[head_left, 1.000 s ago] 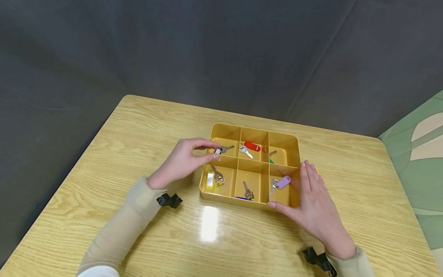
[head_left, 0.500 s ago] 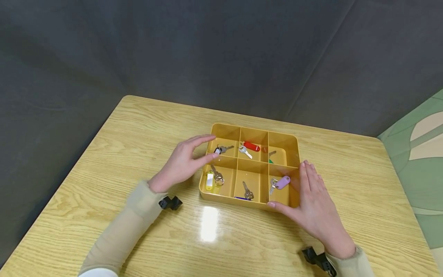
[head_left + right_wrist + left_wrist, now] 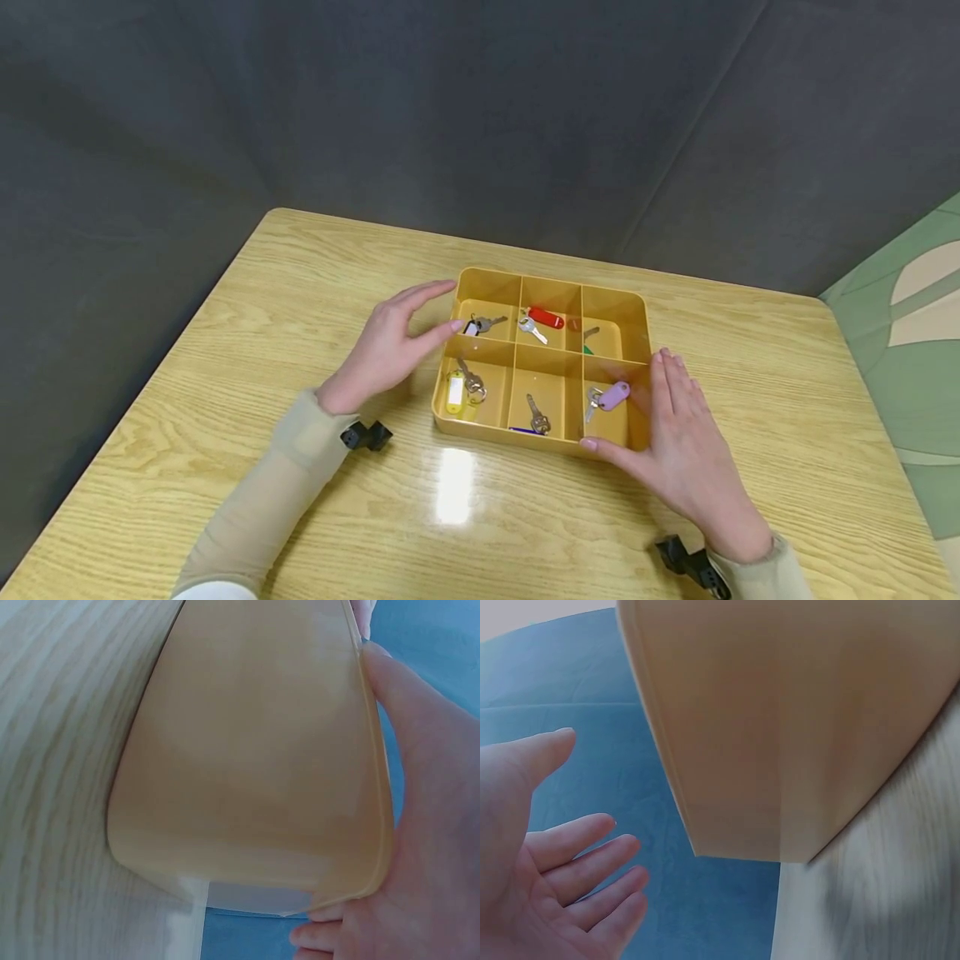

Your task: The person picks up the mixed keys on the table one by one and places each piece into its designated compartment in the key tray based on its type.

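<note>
A yellow six-compartment organizer box (image 3: 487, 432) stands on the table with keys inside. My left hand (image 3: 382, 350) is beside its left wall, fingers extended and holding nothing; the left wrist view shows a gap to the box. My right hand (image 3: 693, 454) rests at the front right corner, thumb on the front rim and straight fingers along the right wall. The back row holds keys with a black-edged tag (image 3: 471, 328), a red tag (image 3: 545, 317) and a mostly hidden green tag (image 3: 588, 350). In front lie a yellow tag (image 3: 455, 392), a blue tag (image 3: 525, 431) and a purple tag (image 3: 614, 395), with keys.
The wooden table (image 3: 360, 533) extends around the box on all sides. Behind it hangs a dark curtain (image 3: 465, 125). A green patterned surface (image 3: 907, 375) appears beyond the table's right edge. A black wrist camera (image 3: 366, 435) sits on the left sleeve.
My left hand has drawn back leftward from over the back left compartment, its thumb and fingers spreading apart. The black-edged tag lies in that compartment. The right hand and the box have stayed put.
</note>
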Tool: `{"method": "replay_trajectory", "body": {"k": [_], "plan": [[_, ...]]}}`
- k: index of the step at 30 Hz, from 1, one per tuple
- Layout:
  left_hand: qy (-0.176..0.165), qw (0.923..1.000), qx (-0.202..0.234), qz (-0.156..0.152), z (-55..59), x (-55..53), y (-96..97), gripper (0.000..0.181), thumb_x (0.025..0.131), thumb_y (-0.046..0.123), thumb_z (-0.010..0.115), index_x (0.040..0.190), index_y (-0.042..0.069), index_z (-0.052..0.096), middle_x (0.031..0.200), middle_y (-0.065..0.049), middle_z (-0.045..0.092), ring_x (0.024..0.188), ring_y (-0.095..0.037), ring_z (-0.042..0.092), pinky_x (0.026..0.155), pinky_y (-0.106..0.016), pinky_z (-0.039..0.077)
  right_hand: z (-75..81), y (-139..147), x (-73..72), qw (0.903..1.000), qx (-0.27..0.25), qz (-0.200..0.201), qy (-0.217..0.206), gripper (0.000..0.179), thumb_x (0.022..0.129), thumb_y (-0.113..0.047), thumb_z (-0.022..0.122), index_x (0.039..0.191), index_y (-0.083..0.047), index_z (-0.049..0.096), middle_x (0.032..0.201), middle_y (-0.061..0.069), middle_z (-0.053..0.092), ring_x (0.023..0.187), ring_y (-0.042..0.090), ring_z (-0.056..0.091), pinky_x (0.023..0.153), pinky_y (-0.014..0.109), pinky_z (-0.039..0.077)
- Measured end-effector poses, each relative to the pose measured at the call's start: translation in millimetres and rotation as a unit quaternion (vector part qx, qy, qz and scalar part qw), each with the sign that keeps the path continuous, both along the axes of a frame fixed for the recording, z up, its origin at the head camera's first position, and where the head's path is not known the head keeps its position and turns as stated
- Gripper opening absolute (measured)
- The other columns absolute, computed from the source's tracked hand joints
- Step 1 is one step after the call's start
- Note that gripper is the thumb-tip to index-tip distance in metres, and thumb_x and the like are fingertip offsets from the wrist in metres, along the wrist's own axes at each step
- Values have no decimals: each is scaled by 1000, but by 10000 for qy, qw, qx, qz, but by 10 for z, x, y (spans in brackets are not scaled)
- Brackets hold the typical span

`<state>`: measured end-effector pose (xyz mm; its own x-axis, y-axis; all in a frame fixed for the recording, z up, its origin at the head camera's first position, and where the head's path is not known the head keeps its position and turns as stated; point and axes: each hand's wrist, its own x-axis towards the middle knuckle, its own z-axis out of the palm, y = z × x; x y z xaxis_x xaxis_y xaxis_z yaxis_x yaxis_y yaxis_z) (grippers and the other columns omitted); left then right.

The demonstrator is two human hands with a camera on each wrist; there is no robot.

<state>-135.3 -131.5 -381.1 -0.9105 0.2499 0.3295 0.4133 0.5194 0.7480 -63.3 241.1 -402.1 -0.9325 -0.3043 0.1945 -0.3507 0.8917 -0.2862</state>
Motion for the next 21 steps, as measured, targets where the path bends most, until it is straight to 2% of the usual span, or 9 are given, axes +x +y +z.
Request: {"method": "replay_trajectory", "body": {"k": [7, 9, 12, 17, 21], "plan": [[139, 9999, 1, 93, -1, -30, -23, 60, 98, 40, 70, 147, 9, 54, 149, -4, 53, 140, -22, 45, 117, -41, 32, -1, 0, -14, 10000, -14, 19, 65, 135, 74, -72, 77, 158, 10, 11, 162, 34, 15, 149, 49, 16, 121, 57, 10], [168, 9997, -134, 116, -9, -31, -39, 63, 99, 41, 68, 149, 9, 51, 152, -6, 49, 142, -22, 41, 119, -41, 29, -4, -1, -4, 10000, -34, 14, 27, 135, 74, -72, 77, 158, 10, 11, 162, 34, 14, 149, 49, 15, 121, 57, 9], [350, 9973, -608, 204, -20, -49, -82, 69, 100, 44, 64, 154, 7, 43, 159, -10, 39, 148, -25, 31, 122, -42, 20, -9, -6, 6, 10000, -30, 7, -1, 134, 74, -72, 76, 158, 11, 12, 162, 34, 15, 149, 49, 15, 121, 57, 9], [680, 9841, -1600, 364, -35, -103, -177, 83, 102, 56, 52, 161, 4, 24, 167, -13, 18, 154, -28, 10, 124, -44, 6, -6, -10, 12, 10000, 18, -19, 0, 135, 75, -73, 76, 158, 11, 12, 161, 35, 15, 149, 49, 14, 121, 57, 10], [776, 9773, -1926, 416, -38, -132, -221, 90, 101, 66, 41, 162, 3, 18, 168, -14, 10, 154, -30, 5, 124, -44, 1, 4, -20, 23, 10000, -14, -52, -15, 135, 74, -73, 76, 158, 10, 11, 161, 34, 16, 149, 49, 15, 121, 58, 11]]}}
